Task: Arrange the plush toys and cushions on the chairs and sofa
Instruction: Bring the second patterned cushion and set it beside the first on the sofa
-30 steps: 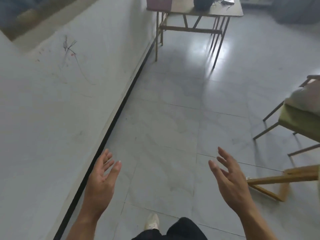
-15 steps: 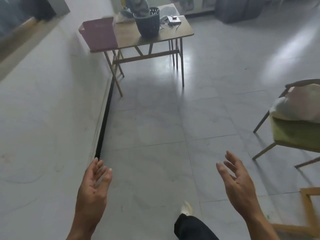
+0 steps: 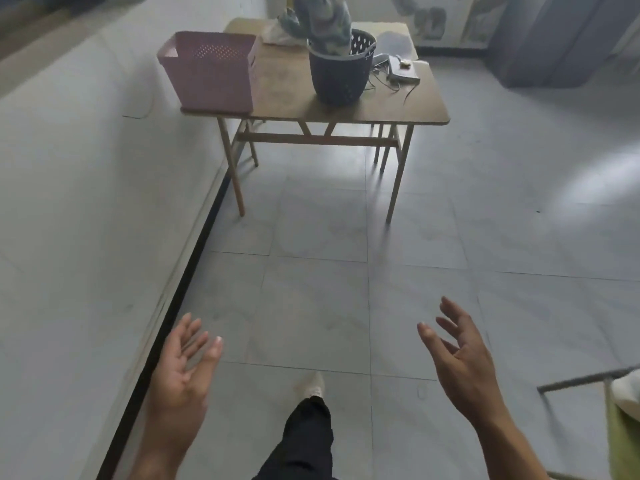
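Note:
A grey-blue plush toy (image 3: pixel 320 24) sticks up out of a dark perforated basket (image 3: pixel 341 72) on a wooden table (image 3: pixel 408 107) ahead. A pink perforated bin (image 3: pixel 211 69) stands on the table's left end. My left hand (image 3: pixel 183 370) and my right hand (image 3: pixel 459 355) hang low over the tiled floor, both empty with fingers spread, well short of the table. At the right edge a chair with a green seat (image 3: pixel 623 434) carries a pale cushion (image 3: pixel 628 391), only partly in view.
A white wall with a black skirting strip (image 3: pixel 194 268) runs along the left. A small white device with cables (image 3: pixel 401 72) lies on the table's right end. A dark grey sofa or cabinet (image 3: pixel 561 39) stands at the back right. My dark trouser leg and pale shoe (image 3: pixel 311 386) step forward.
The view has swung and advanced toward the table, which now sits nearer and centred. The green chair has slid to the lower right edge. Both hands stay open and empty.

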The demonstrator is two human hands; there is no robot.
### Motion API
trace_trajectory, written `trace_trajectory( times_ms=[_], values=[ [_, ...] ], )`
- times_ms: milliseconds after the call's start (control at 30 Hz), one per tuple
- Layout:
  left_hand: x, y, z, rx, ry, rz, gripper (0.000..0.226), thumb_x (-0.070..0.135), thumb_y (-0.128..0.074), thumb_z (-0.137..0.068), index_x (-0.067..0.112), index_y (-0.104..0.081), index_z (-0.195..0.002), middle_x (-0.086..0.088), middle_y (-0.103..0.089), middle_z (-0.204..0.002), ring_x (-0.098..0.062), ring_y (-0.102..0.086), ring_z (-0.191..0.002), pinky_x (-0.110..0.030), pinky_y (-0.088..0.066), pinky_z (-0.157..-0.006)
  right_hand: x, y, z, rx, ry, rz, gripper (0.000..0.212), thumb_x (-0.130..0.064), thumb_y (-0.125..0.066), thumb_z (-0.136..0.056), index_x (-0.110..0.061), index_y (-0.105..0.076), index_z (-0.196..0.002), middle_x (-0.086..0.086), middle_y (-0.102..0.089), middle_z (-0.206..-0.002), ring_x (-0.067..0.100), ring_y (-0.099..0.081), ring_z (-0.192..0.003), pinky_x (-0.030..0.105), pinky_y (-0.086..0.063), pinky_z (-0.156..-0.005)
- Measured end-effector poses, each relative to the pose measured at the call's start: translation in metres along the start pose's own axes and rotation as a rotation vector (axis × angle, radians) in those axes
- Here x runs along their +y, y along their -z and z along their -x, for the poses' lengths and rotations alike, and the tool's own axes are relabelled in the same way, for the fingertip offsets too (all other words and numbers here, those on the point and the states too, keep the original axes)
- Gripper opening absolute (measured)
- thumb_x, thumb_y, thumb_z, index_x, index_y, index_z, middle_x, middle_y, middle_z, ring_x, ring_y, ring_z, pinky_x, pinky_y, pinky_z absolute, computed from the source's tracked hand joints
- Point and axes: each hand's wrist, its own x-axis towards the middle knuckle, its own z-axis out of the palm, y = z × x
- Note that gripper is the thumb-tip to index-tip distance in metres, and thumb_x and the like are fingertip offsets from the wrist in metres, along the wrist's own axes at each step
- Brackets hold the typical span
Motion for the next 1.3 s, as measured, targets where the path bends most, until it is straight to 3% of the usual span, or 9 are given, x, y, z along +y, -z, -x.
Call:
trace_trajectory(
  times_ms=[233,467,633,733,833,933,1133,1233,1300],
  values=[
    [0.101,-0.121,-0.206,-0.096,-0.081,-0.024,0.055,0.013,-0.062,-0.094,0.023,-0.045,-0.145,0.004,-0.057,-0.138,-0.009,-0.057,-0.126,-0.02,-0.042,-0.096,-0.076,0.0,-0.214,0.049,0.025,0.018,0.065,-0.036,-0.066,-0.093,-0.027,-0.039,-0.152,-0.007,-0.048,-0.149,0.011,-0.053,-0.129,0.033,-0.049,-0.101],
    [0.157,-0.265,-0.366,-0.172,-0.109,-0.082,0.059,0.036,-0.063,-0.082,0.036,-0.046,-0.139,0.011,-0.058,-0.138,-0.007,-0.058,-0.126,-0.021,-0.043,-0.097,-0.06,0.001,-0.399,0.137,-0.064,-0.058,0.063,-0.033,-0.068,-0.093,-0.029,-0.042,-0.149,-0.008,-0.049,-0.149,0.009,-0.053,-0.129,0.028,-0.046,-0.099],
    [0.186,-0.36,-0.458,-0.15,-0.096,-0.122,0.052,0.022,-0.065,-0.094,0.035,-0.043,-0.139,0.006,-0.054,-0.144,-0.007,-0.055,-0.129,-0.019,-0.041,-0.096,-0.069,0.001,-0.564,0.047,-0.064,-0.015,0.065,-0.032,-0.068,-0.093,-0.026,-0.041,-0.151,-0.002,-0.048,-0.149,0.012,-0.052,-0.127,0.033,-0.047,-0.1],
    [0.226,-0.392,-0.507,-0.097,-0.109,-0.13,0.059,0.037,-0.064,-0.085,0.039,-0.041,-0.139,0.013,-0.054,-0.143,-0.002,-0.053,-0.13,-0.018,-0.041,-0.098,-0.109,0.0,-0.66,-0.019,0.007,-0.003,0.065,-0.032,-0.068,-0.093,-0.025,-0.04,-0.152,-0.001,-0.048,-0.151,0.014,-0.053,-0.129,0.035,-0.049,-0.102],
    [0.25,-0.406,-0.549,-0.013,-0.1,-0.091,0.059,0.039,-0.063,-0.083,0.041,-0.043,-0.138,0.014,-0.055,-0.141,-0.003,-0.054,-0.13,-0.02,-0.04,-0.1,-0.147,-0.013,-0.741,-0.078,0.072,0.015,0.065,-0.033,-0.069,-0.092,-0.025,-0.042,-0.151,0.002,-0.051,-0.149,0.02,-0.056,-0.129,0.043,-0.051,-0.104],
    [0.25,-0.42,-0.59,0.017,-0.047,-0.049,0.055,0.039,-0.07,-0.084,0.048,-0.044,-0.132,0.018,-0.056,-0.139,-0.001,-0.055,-0.129,-0.026,-0.041,-0.104,-0.172,-0.039,-0.802,-0.132,0.111,0.001,0.067,-0.035,-0.07,-0.091,-0.027,-0.042,-0.151,0.001,-0.052,-0.148,0.021,-0.059,-0.127,0.042,-0.053,-0.102],
    [0.245,-0.454,-0.732,-0.06,0.006,-0.076,0.098,0.062,-0.078,-0.068,0.036,-0.035,-0.152,0.014,-0.048,-0.149,-0.003,-0.046,-0.137,-0.035,-0.039,-0.112,-0.21,-0.117,-0.912,-0.211,0.202,0.029,0.069,-0.033,-0.072,-0.092,-0.03,-0.039,-0.152,-0.013,-0.048,-0.142,0.008,-0.054,-0.126,0.036,-0.053,-0.101],
    [0.268,-0.476,-0.824,-0.141,-0.013,-0.073,0.089,0.042,-0.08,-0.082,0.033,-0.03,-0.155,0.009,-0.041,-0.154,-0.009,-0.04,-0.142,-0.034,-0.038,-0.113,-0.243,-0.162,-0.97,-0.257,0.243,0.032,0.07,-0.036,-0.072,-0.091,-0.03,-0.039,-0.153,-0.01,-0.047,-0.148,0.007,-0.051,-0.131,0.039,-0.054,-0.103],
    [0.282,-0.491,-0.877,-0.17,-0.066,-0.129,0.084,0.027,-0.082,-0.082,0.022,-0.036,-0.152,0.004,-0.045,-0.151,-0.005,-0.043,-0.14,-0.021,-0.038,-0.11,-0.265,-0.195,-1.008,-0.286,0.246,0.041,0.071,-0.035,-0.072,-0.091,-0.029,-0.038,-0.154,-0.007,-0.047,-0.149,0.009,-0.05,-0.132,0.043,-0.053,-0.105]
  ],
)
